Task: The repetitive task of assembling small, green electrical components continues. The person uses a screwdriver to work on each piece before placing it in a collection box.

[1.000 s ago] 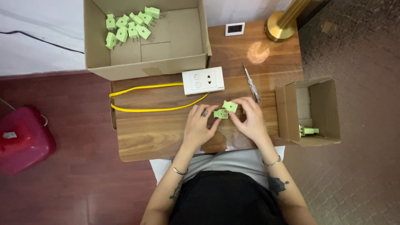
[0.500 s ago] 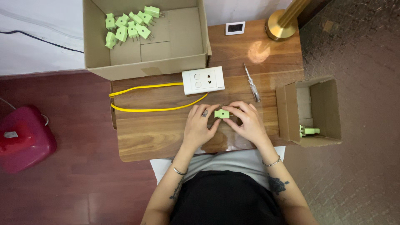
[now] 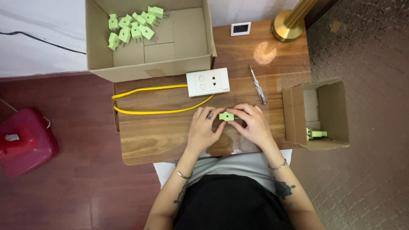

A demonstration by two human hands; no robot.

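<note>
Green plug (image 3: 226, 116): held over the wooden worktop (image 3: 162, 136), just below the white socket block (image 3: 208, 82), long axis running left to right. Left hand (image 3: 203, 130) and right hand (image 3: 253, 123) flank it equally close, fingers pinched narrow on opposite ends. Screwdriver (image 3: 258, 84) lies up-right of the plug, apart.

glossy wood table (image 3: 149, 140), matt cardboard box (image 3: 187, 47), green plastic plug (image 3: 226, 116)

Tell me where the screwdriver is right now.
In the head view the screwdriver lies on the wooden table, right of the white socket box, just beyond the right hand.
</note>
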